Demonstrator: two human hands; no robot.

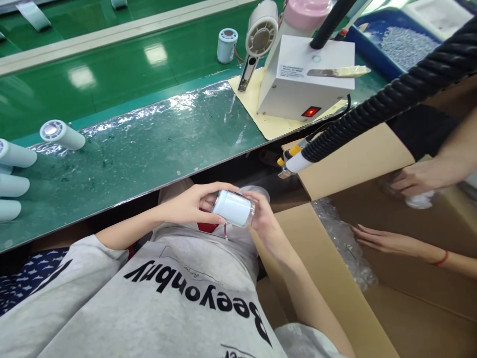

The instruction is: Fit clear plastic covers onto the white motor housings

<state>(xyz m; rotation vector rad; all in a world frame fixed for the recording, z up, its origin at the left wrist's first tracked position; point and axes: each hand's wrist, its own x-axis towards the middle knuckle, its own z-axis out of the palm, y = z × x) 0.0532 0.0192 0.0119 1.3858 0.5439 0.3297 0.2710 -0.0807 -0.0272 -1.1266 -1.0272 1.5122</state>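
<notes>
Between my two hands, above my lap, lies a pale blue cylinder (234, 209) on its side, with a clear plastic cup around its right end. My left hand (203, 203) has its thumb and fingers closed on the cylinder's left end. At the other end, the fingers of my right hand (262, 211) are wrapped round the clear cup. A short thin wire hangs below the cylinder. Behind the cup, a round clear plastic piece (263, 192) shows in part.
Several pale cylinders (62, 135) lie at the bench's left. A white machine (305, 82) and handheld fan-like device (259, 35) stand at the back. A black hose (372, 104) crosses the right, above a cardboard box (421, 298) with another person's hands (387, 242).
</notes>
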